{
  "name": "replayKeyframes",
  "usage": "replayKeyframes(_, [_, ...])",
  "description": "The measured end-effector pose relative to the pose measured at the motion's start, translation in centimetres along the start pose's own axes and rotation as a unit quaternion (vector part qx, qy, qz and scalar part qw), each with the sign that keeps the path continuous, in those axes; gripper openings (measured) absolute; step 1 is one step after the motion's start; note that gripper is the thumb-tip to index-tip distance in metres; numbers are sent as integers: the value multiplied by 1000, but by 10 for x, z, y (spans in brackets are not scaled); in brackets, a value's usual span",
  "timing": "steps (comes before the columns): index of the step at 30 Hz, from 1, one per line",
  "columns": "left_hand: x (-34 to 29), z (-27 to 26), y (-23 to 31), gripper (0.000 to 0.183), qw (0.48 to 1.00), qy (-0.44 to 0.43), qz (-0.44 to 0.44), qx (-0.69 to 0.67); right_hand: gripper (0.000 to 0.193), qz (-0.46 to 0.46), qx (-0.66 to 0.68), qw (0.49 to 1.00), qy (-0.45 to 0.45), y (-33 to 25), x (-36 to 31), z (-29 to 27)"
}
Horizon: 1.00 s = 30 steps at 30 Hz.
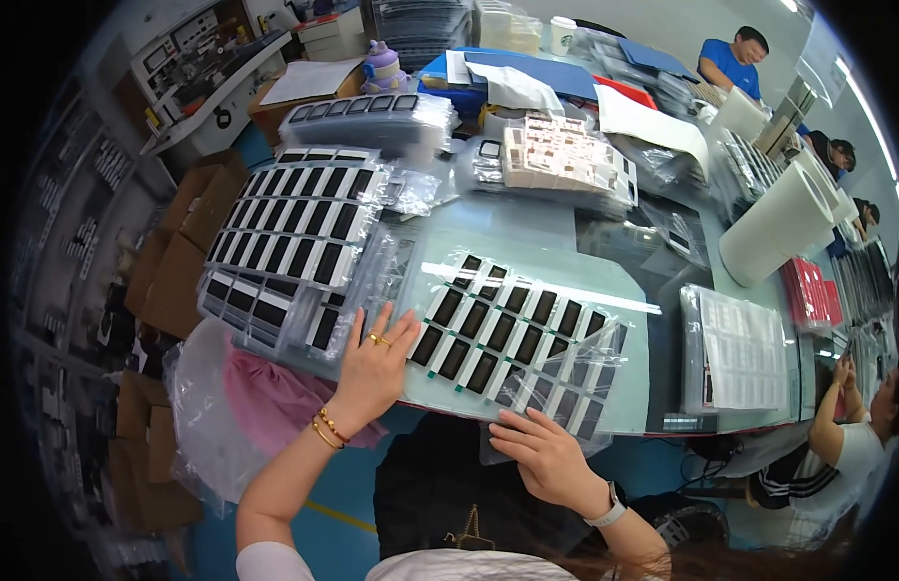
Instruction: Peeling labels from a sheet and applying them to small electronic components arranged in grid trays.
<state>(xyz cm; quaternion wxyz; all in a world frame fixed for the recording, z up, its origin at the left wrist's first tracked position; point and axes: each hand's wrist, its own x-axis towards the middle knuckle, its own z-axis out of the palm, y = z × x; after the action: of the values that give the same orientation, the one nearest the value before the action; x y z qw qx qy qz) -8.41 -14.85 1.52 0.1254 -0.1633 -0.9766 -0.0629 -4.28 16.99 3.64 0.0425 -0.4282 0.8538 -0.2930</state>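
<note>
On the table's front part lies a sheet of dark rectangular pieces (475, 319) in rows, with white spaces between them and small green tabs. My left hand (375, 366) rests at the sheet's left edge, its fingers spread and nothing in them; a ring and bracelets are on it. A clear plastic film (570, 382) covers the sheet's lower right part, wrinkled, and hangs past the table's front edge. My right hand (544, 457), with a watch at the wrist, touches the film's near edge with its fingers stretched out. Its thumb is hidden.
Stacked plastic trays of dark pieces (294, 218) stand at the left. Behind are a pile of pale parts (556, 152) and a purple bottle (382, 68). At right are a large white roll (778, 223) and bagged white trays (735, 349). Cardboard boxes (183, 261) stand left; other people work at right.
</note>
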Motion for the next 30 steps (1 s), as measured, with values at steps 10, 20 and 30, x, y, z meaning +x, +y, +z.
replayKeyframes(10, [32,-4,86,42,989,-36,121,-76,44,14,24,999,39,-1,-1,7])
replayKeyframes(20, [35,-6,95,37,984,-34,165,55,37,18,73,997,37,8,-29,-4])
replayKeyframes(30, [87,-2,94,23,983,-18,182,-21,37,21,110,993,39,14,-48,-15])
